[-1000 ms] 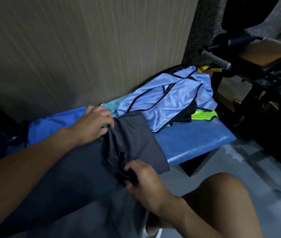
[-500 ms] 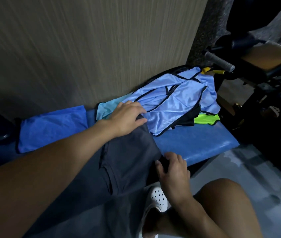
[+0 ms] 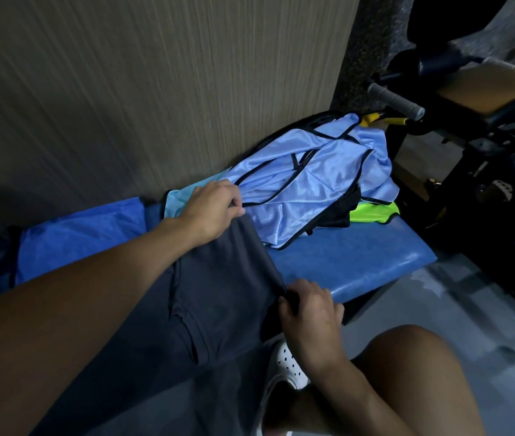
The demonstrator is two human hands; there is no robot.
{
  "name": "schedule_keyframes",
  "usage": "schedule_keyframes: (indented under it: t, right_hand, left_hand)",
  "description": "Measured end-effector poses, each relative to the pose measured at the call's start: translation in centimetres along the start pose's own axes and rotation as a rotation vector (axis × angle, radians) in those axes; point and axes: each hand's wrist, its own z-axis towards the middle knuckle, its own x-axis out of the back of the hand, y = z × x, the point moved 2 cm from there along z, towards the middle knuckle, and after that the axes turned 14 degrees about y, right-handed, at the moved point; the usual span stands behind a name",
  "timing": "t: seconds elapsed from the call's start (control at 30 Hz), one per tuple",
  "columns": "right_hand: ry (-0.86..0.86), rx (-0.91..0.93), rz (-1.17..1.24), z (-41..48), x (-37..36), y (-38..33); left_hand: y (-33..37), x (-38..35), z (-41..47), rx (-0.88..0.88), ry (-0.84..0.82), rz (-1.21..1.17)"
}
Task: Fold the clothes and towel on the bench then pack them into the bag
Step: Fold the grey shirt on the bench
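A view from above, looking down at a blue padded bench [image 3: 360, 262] that runs along a grey-brown wall [image 3: 155, 89]; a dark grey garment [image 3: 218, 284], seemingly shorts with a seamed pocket edge, lies across the near middle of the bench, its near part spilling off towards the viewer; the left hand [image 3: 209, 212] pinches the garment's far corner with closed fingers, just beside the pile of other clothes; the right hand [image 3: 309, 313] grips the garment's right-hand corner at the near edge of the bench, fingers curled shut around the cloth, so the edge between the two hands is drawn taut. To the far right on the bench sits a heap of clothing: a shiny light blue jersey [image 3: 306, 187] with black trim on top, a neon yellow-green item [image 3: 372, 214] poking out beneath its right side, and a strip of pale turquoise cloth [image 3: 177, 201] showing at its left; a black bag [image 3: 309, 121] appears to stand behind the heap against the wall, mostly hidden. A flat blue towel [image 3: 76, 234] lies on the left part of the bench, apart from the grey garment. Dark gym equipment [image 3: 485, 136] with a grey handle grip stands to the right; a bare knee [image 3: 413, 366] and a white perforated shoe [image 3: 287, 363] show in the near foreground above a grey floor [image 3: 485, 325].
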Motion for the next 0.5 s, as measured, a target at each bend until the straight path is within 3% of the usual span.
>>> schedule_keyframes:
  t: [0.2, 0.27, 0.4, 0.5]
  right_hand:
    - [-0.022, -0.023, -0.022, 0.4, -0.1, 0.1]
    - [-0.007, -0.051, 0.011, 0.9, -0.1, -0.1]
    - [0.036, -0.105, 0.243, 2.7, 0.2, -1.4]
    - [0.105, -0.024, 0.312, 5.7, 0.6, -3.2]
  left_hand:
    - [-2.0, 0.9, -0.6, 0.031, -0.261, -0.030]
    - [-2.8, 1.2, -0.5, 0.044, -0.279, -0.028]
    - [-4.1, 2.1, 0.6, 0.131, -0.110, -0.237]
    - [-4.8, 3.5, 1.8, 0.151, 0.078, -0.304]
